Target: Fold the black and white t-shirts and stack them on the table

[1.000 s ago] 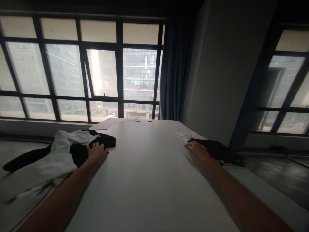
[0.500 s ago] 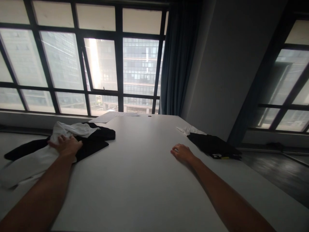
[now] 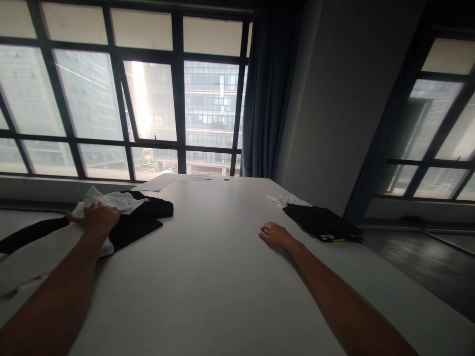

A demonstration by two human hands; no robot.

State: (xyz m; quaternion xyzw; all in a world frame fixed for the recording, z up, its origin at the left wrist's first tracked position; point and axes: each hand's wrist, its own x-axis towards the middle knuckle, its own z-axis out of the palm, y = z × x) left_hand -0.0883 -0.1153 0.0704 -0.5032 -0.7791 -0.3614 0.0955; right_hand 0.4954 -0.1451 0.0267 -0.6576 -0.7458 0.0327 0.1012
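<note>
My left hand (image 3: 97, 218) is on a crumpled white garment (image 3: 48, 244) at the left of the table, its fingers bent over the fabric and some bunched between thumb and fingers. The fingertips are partly hidden. Under and beside the white cloth lie black garments (image 3: 135, 231). My right hand (image 3: 276, 236) rests on the white tabletop (image 3: 208, 277), fingers loosely curled with a gap at the thumb and nothing in them. Beyond it on the right lies a folded black garment (image 3: 321, 222) with a small white and yellow mark, next to a white cloth (image 3: 287, 200).
Papers (image 3: 158, 183) lie at the table's far left, near a small dark round hole (image 3: 226, 180). Large windows (image 3: 148, 101), a dark blue curtain (image 3: 265, 99) and a grey pillar (image 3: 334, 109) stand behind. The table's right edge borders a dark floor (image 3: 404, 252).
The view has shifted slightly, moving the scene left. My left hand's fingers look more bent over the white garment than before. My right hand stays in place on the table.
</note>
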